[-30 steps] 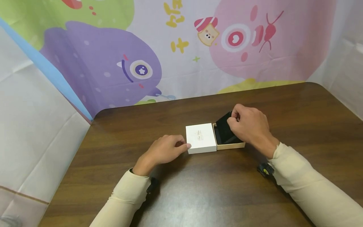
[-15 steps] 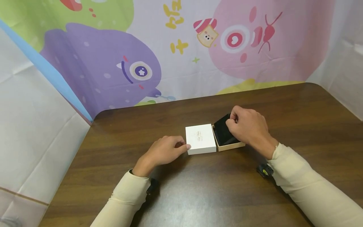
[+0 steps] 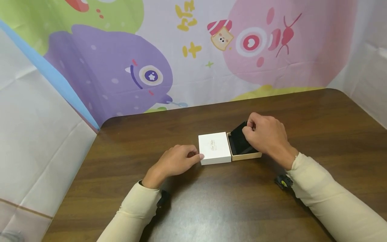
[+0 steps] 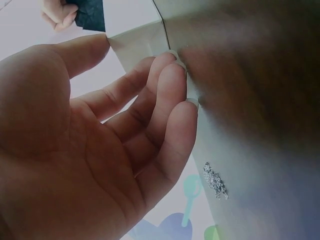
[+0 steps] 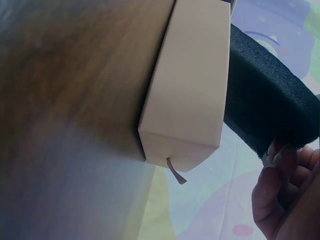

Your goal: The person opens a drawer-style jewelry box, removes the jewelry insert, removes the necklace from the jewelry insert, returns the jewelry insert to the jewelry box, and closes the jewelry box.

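A flat white box sleeve (image 3: 214, 148) with gold lettering lies on the table, and a tan drawer (image 3: 246, 156) sticks out of or abuts its right side. My right hand (image 3: 266, 133) pinches a black foam pad (image 3: 240, 139) by its upper edge. The pad tilts up in the drawer. My left hand (image 3: 178, 159) rests against the sleeve's left side, its thumb and bent fingers touching that one face, as the left wrist view also shows. A ribbon tab (image 5: 175, 172) hangs from the drawer's end in the right wrist view. The drawer's floor is mostly hidden.
A small silvery, chain-like item (image 4: 215, 181) lies on the brown wooden table (image 3: 193, 208) in the left wrist view; I cannot make it out in the head view. A cartoon-printed cloth (image 3: 193, 80) hangs behind the table, with pale panels (image 3: 36, 131) at the sides.
The drawer turned slightly out of line half a second ago and is straight beside the sleeve again. The pad's tilt changed a little with it. My left hand has stayed at the sleeve.
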Demonstrator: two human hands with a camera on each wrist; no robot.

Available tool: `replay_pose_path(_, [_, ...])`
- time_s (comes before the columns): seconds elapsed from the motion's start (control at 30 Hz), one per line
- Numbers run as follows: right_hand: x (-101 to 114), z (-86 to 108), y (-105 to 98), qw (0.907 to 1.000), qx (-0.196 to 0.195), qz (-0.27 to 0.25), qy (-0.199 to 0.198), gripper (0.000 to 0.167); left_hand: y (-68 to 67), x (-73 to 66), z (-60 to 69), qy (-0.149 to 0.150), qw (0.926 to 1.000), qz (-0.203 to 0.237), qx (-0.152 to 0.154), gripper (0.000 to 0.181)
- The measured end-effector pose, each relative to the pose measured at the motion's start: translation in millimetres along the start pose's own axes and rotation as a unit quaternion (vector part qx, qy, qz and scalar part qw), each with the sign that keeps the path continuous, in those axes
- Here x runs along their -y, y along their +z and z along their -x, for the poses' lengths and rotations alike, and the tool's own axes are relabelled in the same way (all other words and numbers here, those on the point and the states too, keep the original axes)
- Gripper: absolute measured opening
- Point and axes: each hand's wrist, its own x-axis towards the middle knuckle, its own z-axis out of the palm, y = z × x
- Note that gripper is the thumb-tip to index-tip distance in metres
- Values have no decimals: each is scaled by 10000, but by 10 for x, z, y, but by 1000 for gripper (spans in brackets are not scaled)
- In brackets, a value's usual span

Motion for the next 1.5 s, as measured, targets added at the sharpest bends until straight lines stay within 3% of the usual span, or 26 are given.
replay_pose_path(1.5, [-2, -2, 27, 9977, 631, 162, 212, 9, 10, 3, -14, 0, 10000, 8, 58, 24])
